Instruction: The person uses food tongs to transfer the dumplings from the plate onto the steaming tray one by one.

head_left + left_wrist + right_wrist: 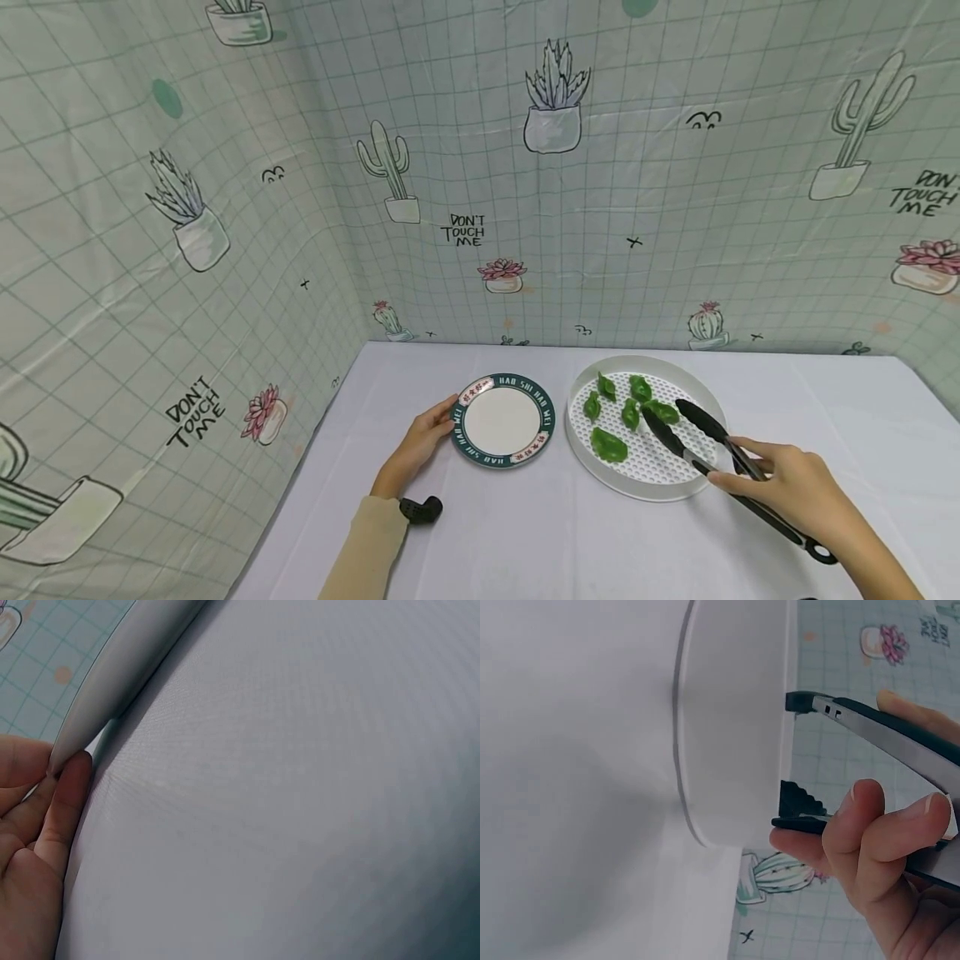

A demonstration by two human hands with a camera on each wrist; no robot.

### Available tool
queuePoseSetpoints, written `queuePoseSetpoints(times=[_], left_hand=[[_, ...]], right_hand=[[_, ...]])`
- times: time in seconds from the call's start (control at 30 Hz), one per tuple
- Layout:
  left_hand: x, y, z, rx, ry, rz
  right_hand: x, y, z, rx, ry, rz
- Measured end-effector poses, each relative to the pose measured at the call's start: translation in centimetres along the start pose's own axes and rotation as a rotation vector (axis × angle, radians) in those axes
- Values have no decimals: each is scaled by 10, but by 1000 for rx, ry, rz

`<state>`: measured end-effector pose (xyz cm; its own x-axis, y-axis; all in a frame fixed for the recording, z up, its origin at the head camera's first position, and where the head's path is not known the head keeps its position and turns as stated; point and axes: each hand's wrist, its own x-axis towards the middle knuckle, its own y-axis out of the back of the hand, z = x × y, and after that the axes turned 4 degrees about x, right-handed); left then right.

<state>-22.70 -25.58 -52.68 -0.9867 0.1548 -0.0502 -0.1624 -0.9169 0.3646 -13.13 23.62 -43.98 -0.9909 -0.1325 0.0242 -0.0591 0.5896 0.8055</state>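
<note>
A white plate [502,421] with a dark green lettered rim lies on the table's left side. My left hand [423,440] holds its left edge; in the left wrist view the fingers [72,795] pinch the plate's rim [112,682]. My right hand [795,483] grips black kitchen tongs [765,512], whose arms are spread apart. Their tips hang over a round white tray [588,467] with a perforated insert. Several green leaves [609,445] lie on the insert, and one tip is close to the leaf [662,412] at right. In the right wrist view the tray's side wall [735,727] hides the tips.
A white cloth covers the table [525,542]. Behind and to the left hangs a grid-patterned curtain [600,183] with cactus drawings. A black wrist device [422,510] sits at my left wrist.
</note>
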Motion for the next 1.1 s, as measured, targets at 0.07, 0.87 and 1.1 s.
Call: queuePoseSetpoints(times=[0.07, 0.87, 1.1], left_hand=[[0, 0, 0, 0, -5, 0], [-1, 0, -2, -34, -25, -1], [0, 0, -1, -33, -24, 6]], right_hand=[[-2, 1, -2, 13, -10, 15], [-12, -24, -54, 182, 28, 94], [-7, -44, -78, 232, 43, 106]])
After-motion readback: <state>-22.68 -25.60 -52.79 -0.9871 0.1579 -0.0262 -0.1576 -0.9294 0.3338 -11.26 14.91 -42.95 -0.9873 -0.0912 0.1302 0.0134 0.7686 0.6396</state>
